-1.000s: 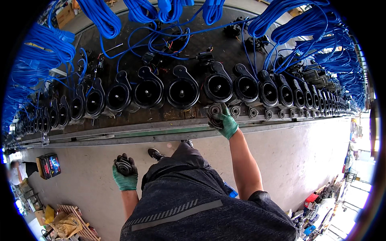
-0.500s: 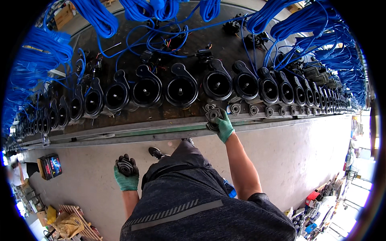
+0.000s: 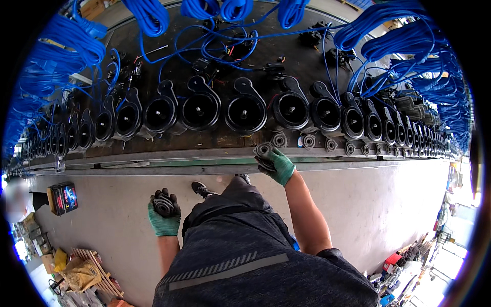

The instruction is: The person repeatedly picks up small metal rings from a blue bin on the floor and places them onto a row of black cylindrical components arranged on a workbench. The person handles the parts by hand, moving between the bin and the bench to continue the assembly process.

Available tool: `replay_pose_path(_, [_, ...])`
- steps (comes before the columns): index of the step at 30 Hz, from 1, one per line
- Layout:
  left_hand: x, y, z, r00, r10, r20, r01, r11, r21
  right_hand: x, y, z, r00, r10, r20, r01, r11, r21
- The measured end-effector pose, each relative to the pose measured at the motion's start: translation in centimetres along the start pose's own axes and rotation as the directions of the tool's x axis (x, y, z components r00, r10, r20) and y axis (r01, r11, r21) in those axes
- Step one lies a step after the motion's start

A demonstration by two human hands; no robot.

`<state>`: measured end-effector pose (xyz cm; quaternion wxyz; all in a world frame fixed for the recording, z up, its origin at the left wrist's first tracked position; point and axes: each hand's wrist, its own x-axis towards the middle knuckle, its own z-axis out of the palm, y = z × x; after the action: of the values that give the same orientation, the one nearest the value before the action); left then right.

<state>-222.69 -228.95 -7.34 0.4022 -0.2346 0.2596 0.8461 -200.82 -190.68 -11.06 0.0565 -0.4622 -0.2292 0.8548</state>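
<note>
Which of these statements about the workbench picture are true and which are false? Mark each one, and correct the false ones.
1. Both hands wear green gloves. True: the left hand and the right hand are both gloved in green.
2. The right hand hangs by the person's side. False: it reaches to the front edge of the bench, holding a small round part.
3. The left hand is empty. False: it holds dark ring-shaped parts, away from the bench.
4. The cable bundles above the bench are red. False: they are blue.
5. A row of black round housings lies along the bench. True.
</note>
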Motion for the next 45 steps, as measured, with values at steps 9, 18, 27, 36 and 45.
replay_pose_path(9, [-0.5, 0.6, -0.5, 0.996, 0.032, -0.080, -0.034, 0.999, -0.023, 4.8, 0.3, 2.8, 0.995, 0.071, -0.069, -0.078, 0.991, -0.105])
replay_pose_path(18, [-0.7, 1.4, -1.6, 0.996, 0.034, -0.081, -0.037, 0.999, -0.039, 1.3, 1.2, 2.1, 0.974, 0.166, -0.157, -0.196, 0.959, -0.203])
replay_pose_path(27, [-1.3, 2.7, -0.9, 0.994, 0.048, -0.101, -0.049, 0.999, -0.002, 2.3, 0.9, 3.7, 0.958, 0.248, -0.143, -0.286, 0.867, -0.409])
replay_pose_path(36, [-1.9, 4.9, -3.6, 0.989, 0.046, -0.143, -0.052, 0.998, -0.041, -0.3, 4.7, 8.0, 0.922, -0.035, 0.385, 0.149, 0.951, -0.270])
replay_pose_path(45, [-2.3, 7.2, -4.8, 0.984, 0.055, -0.168, -0.070, 0.994, -0.081, 6.9, 5.7, 15.8, 0.978, -0.122, 0.171, 0.164, 0.951, -0.262])
